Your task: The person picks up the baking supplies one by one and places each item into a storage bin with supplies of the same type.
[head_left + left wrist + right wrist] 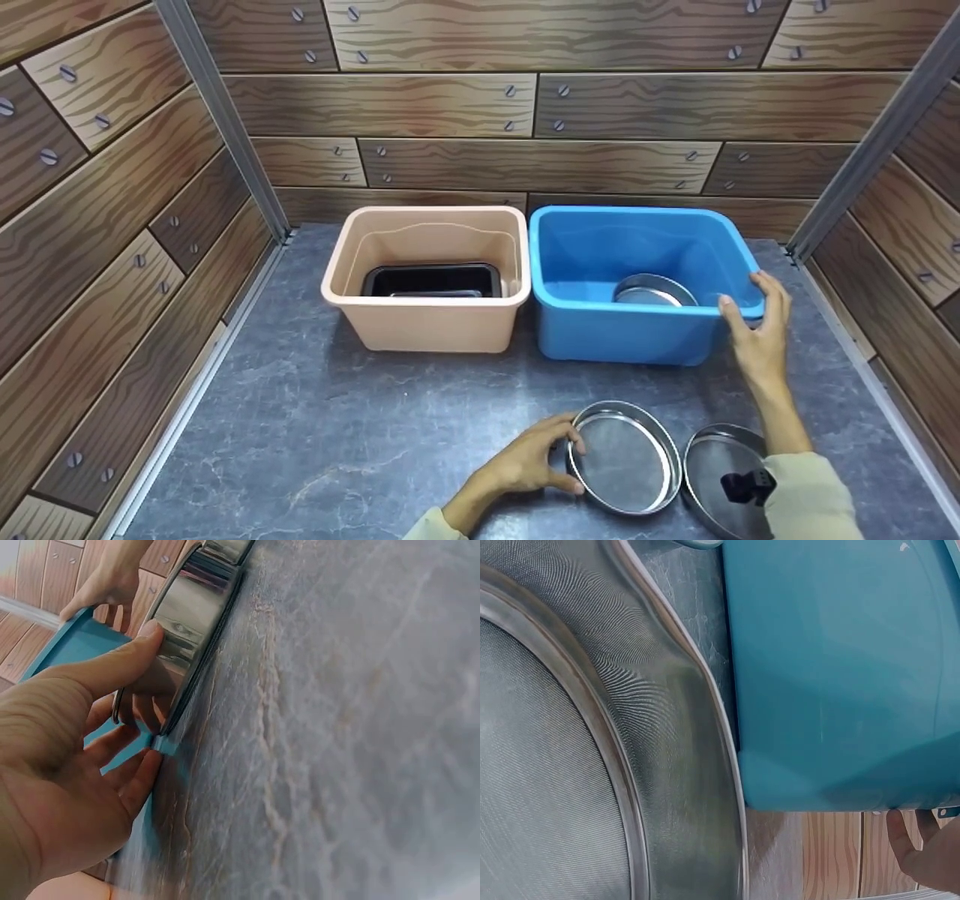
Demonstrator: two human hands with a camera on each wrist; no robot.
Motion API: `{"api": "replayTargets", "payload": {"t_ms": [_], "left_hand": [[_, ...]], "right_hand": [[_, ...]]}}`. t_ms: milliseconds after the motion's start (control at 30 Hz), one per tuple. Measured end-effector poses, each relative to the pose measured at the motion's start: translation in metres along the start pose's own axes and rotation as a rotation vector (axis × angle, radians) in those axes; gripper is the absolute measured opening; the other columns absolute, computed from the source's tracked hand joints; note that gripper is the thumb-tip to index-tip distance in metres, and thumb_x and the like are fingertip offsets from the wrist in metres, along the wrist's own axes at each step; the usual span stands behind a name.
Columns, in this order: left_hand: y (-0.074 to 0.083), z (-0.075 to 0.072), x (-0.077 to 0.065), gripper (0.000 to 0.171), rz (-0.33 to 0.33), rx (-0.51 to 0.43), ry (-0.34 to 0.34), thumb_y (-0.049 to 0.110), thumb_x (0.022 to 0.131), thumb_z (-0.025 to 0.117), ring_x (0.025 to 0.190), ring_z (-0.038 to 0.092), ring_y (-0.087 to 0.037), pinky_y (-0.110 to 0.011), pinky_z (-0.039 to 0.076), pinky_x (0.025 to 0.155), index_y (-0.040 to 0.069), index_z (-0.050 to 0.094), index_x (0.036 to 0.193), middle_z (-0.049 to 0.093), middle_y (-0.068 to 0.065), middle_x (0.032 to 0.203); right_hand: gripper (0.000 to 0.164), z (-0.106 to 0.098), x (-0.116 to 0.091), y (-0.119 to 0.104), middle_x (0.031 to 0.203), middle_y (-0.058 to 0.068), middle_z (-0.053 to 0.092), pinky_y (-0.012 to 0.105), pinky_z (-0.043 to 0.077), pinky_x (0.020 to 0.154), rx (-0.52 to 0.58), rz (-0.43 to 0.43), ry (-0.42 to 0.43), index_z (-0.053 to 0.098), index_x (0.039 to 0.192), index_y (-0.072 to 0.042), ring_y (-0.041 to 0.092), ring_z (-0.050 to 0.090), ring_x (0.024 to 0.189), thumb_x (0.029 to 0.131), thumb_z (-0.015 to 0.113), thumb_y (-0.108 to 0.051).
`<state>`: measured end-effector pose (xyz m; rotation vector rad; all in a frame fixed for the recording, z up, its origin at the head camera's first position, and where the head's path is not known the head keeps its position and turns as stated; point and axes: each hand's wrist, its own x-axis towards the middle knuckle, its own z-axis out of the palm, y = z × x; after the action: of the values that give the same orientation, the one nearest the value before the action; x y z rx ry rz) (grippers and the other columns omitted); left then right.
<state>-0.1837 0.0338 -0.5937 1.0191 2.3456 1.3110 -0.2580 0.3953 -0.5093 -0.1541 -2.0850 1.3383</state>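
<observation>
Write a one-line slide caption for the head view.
Left hand holds a round metal sieve while the right hand grips the blue bin at its near-right corner, peach bin alongside.

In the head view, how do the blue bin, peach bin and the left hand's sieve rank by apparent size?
1. Blue bin
2. Peach bin, slightly smaller
3. Sieve, smallest, though nearer the camera

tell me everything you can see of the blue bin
The blue bin looks like smooth plastic: a deep, open-topped, roughly rectangular tub with rounded corners, a thick rim and walls narrowing downward. It stands upright on the grey marbled surface, close beside the peach bin. A round metallic item sits inside. The right hand grips its rim at the near right corner.
</observation>
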Motion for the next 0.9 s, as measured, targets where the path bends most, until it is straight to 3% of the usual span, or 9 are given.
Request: {"api": "replayTargets", "payload": {"t_ms": [433, 500, 633, 900], "left_hand": [[-0.0071, -0.0014, -0.0015, 0.046, 0.085, -0.087, 0.072, 0.018, 0.074, 0.094, 0.148, 0.042, -0.021, -0.034, 0.036, 0.120, 0.016, 0.063, 0.108, 0.046, -0.002, 0.161], [-0.0070, -0.0018, -0.0021, 0.047, 0.083, -0.103, 0.080, 0.018, 0.074, 0.094, 0.147, 0.043, -0.021, -0.032, 0.041, 0.116, 0.017, 0.063, 0.109, 0.045, -0.003, 0.161], [-0.0066, -0.0024, -0.0030, 0.047, 0.057, -0.111, 0.103, 0.021, 0.074, 0.094, 0.147, 0.043, -0.021, -0.034, 0.041, 0.117, 0.020, 0.063, 0.110, 0.045, -0.001, 0.161], [-0.0077, -0.0014, -0.0042, 0.049, 0.019, -0.186, 0.139, 0.023, 0.073, 0.095, 0.147, 0.042, -0.024, -0.043, 0.034, 0.121, 0.022, 0.064, 0.111, 0.045, 0.001, 0.161]], "right_hand": [[0.059, 0.0013, -0.0007, 0.0008, 0.159, 0.011, 0.037, 0.029, 0.020, 0.119, -0.004, -0.027, 0.018, 0.048, 0.151, -0.002, 0.025, 0.032, 0.146, 0.096, 0.068, -0.015], [0.059, 0.0020, 0.0005, 0.0022, 0.159, 0.012, 0.037, 0.029, 0.020, 0.120, 0.000, -0.031, 0.020, 0.048, 0.150, -0.001, 0.026, 0.032, 0.147, 0.096, 0.067, -0.013], [0.059, 0.0022, 0.0009, 0.0030, 0.160, 0.011, 0.036, 0.030, 0.019, 0.120, -0.003, -0.016, 0.018, 0.047, 0.151, -0.003, 0.026, 0.032, 0.147, 0.096, 0.066, -0.014], [0.060, 0.0002, -0.0019, -0.0023, 0.161, 0.008, 0.035, 0.031, 0.019, 0.121, -0.005, -0.002, 0.009, 0.047, 0.152, -0.006, 0.024, 0.031, 0.147, 0.097, 0.067, -0.019]]}}
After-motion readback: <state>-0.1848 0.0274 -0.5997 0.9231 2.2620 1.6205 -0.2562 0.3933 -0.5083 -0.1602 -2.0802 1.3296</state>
